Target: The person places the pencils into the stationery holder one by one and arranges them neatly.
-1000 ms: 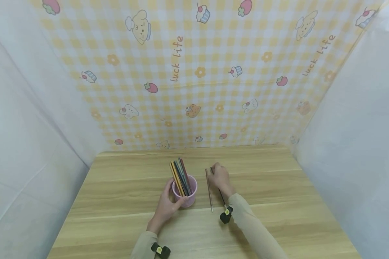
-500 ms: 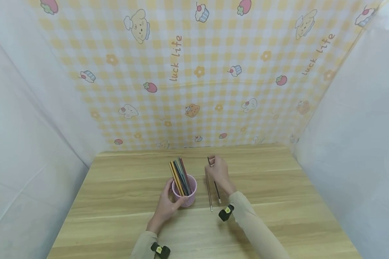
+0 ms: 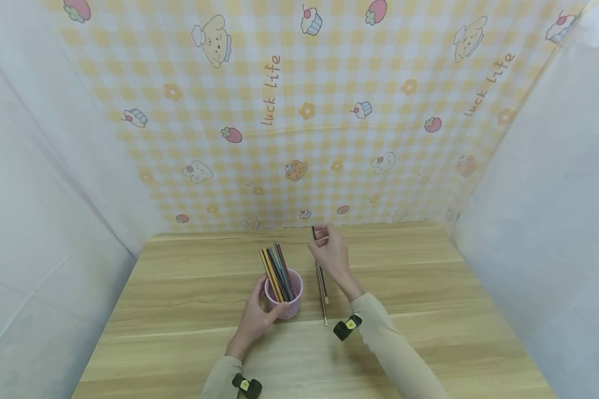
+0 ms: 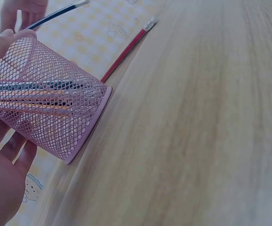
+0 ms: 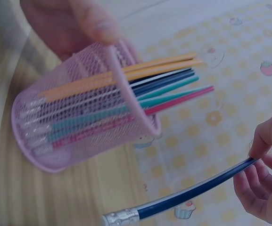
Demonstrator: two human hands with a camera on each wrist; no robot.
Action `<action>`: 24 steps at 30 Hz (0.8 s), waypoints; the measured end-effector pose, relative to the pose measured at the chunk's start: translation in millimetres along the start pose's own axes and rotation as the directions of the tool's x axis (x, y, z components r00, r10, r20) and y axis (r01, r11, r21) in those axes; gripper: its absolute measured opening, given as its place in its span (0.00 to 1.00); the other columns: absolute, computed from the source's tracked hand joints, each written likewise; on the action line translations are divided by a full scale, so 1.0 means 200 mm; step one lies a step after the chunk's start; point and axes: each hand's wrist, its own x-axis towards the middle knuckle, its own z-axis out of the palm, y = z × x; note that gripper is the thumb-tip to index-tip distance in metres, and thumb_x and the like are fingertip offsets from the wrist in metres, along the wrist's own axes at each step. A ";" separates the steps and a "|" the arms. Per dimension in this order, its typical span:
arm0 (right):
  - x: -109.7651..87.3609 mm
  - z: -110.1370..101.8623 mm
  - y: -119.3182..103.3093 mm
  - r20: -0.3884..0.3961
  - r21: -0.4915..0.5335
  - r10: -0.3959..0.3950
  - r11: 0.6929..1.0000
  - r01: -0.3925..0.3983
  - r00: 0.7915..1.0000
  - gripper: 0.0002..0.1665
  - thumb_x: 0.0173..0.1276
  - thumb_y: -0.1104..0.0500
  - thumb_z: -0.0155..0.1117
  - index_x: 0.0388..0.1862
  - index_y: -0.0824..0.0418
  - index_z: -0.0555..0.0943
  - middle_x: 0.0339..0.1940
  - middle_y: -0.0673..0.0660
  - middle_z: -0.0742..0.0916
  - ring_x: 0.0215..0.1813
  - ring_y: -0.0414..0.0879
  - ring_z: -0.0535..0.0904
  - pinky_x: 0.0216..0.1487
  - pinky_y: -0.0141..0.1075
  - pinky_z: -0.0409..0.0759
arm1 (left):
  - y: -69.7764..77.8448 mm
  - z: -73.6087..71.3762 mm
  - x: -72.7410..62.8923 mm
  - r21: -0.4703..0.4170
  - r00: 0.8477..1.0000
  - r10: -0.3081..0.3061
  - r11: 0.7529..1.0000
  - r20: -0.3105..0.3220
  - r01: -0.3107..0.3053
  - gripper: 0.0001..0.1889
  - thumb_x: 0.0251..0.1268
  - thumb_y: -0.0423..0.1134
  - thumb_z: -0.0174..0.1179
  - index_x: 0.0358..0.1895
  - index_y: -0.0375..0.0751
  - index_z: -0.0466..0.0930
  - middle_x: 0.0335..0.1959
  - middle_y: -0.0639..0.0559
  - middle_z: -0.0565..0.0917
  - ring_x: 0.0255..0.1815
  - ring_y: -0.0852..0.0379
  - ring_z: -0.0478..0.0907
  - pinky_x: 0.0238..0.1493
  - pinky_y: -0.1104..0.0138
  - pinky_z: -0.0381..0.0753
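Observation:
A pink mesh pencil cup [image 3: 298, 302] stands upright on the table with my left hand [image 3: 255, 317] gripping its side, thumb at the near rim. Inside lean several pencils [image 5: 173, 64], orange, dark blue, green and red, their metal-capped ends down. To the right of the cup, my right hand [image 3: 333, 256] pinches a dark blue pencil [image 5: 187, 195] near one end, its metal-capped end hanging downward. A red pencil [image 4: 128, 51] lies on the table just left of and partly behind the held one in the head view.
The wood-grain table [image 3: 179, 310] runs back to a yellow checked cloth [image 3: 299, 138] with printed cartoons. Pale sheets [image 3: 45, 249] hang on both sides. A small black wrist camera [image 3: 346, 328] sits on the right sleeve, another on the left.
My right hand has lifted the dark blue pencil and moved back and slightly left, bringing it beside the red pencil. My left hand and the cup have stayed in place.

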 end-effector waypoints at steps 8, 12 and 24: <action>0.02 -0.02 -0.14 0.005 0.114 -0.041 0.993 0.040 0.999 0.23 0.59 0.68 0.64 0.55 0.65 0.78 0.42 0.62 0.86 0.38 0.55 0.87 0.33 0.36 0.87 | 0.02 0.00 0.00 0.023 0.999 0.034 0.999 -0.007 -0.034 0.43 0.54 0.32 0.75 0.72 0.28 0.63 0.67 0.33 0.76 0.67 0.36 0.74 0.70 0.42 0.72; 0.03 -0.02 -0.21 -0.010 0.168 -0.108 0.980 0.109 0.994 0.22 0.58 0.70 0.64 0.54 0.67 0.77 0.42 0.64 0.85 0.37 0.56 0.86 0.34 0.34 0.87 | 0.02 -0.01 0.00 0.033 1.000 0.028 0.999 -0.006 -0.027 0.42 0.54 0.32 0.74 0.72 0.29 0.64 0.66 0.34 0.76 0.66 0.37 0.75 0.69 0.45 0.74; 0.01 0.07 -0.30 -0.003 0.233 -0.192 0.954 0.188 0.981 0.21 0.57 0.72 0.63 0.51 0.68 0.77 0.40 0.64 0.85 0.37 0.56 0.85 0.32 0.30 0.87 | -0.18 0.02 0.02 0.027 0.999 0.050 0.998 -0.008 -0.049 0.43 0.55 0.33 0.75 0.74 0.38 0.63 0.69 0.39 0.76 0.68 0.41 0.75 0.70 0.46 0.74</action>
